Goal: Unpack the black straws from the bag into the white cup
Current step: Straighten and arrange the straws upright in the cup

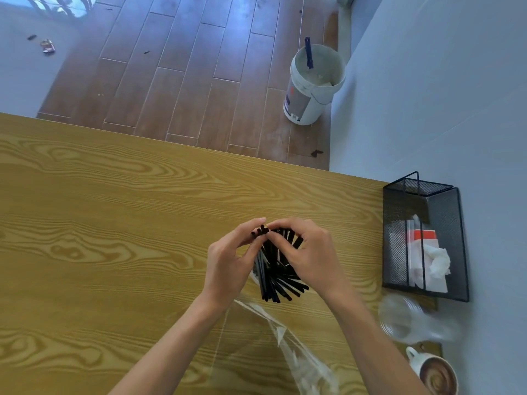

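Observation:
A bundle of black straws (275, 269) is held above the wooden table (114, 223), fanned out at both ends. My left hand (228, 258) grips the bundle from the left, fingertips curled over the upper ends. My right hand (309, 252) grips it from the right, fingers curled over the top. The clear plastic bag (296, 354) lies crumpled on the table below my forearms, trailing from under the straws. A white cup (436, 372) with a handle and a brown swirl inside sits at the bottom right corner.
A black mesh basket (425, 240) with tissues and packets stands at the table's right end. A clear plastic cup (410, 320) lies beside it. On the floor beyond the table stands a white bucket (313, 84). A wall runs along the right.

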